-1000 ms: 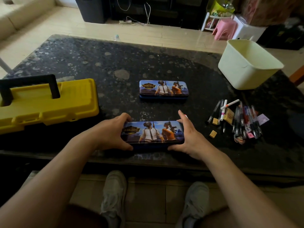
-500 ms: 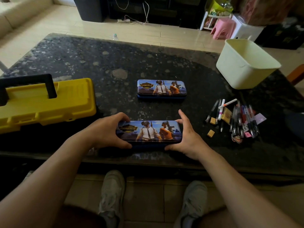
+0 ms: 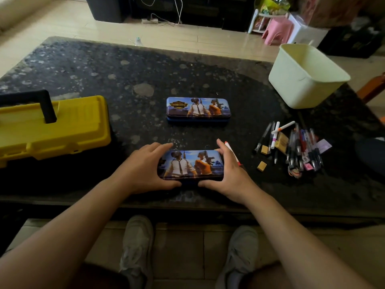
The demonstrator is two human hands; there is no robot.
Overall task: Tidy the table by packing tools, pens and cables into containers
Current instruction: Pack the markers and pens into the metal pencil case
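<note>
Although the nearer printed tin pencil case [image 3: 190, 164] is clamped by left hand [image 3: 143, 170] and right hand [image 3: 228, 174] at the bench [image 3: 83, 76] edge, loose pens [image 3: 298, 147] are left unpacked; packing is judged barely begun.

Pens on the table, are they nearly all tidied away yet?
Not yet. Done: nothing looks packed; the pens lie heaped on the right side of the table. In hand: the left grip and right grip hold the near case by its ends. Left: probably open it and put the pens in.
</note>
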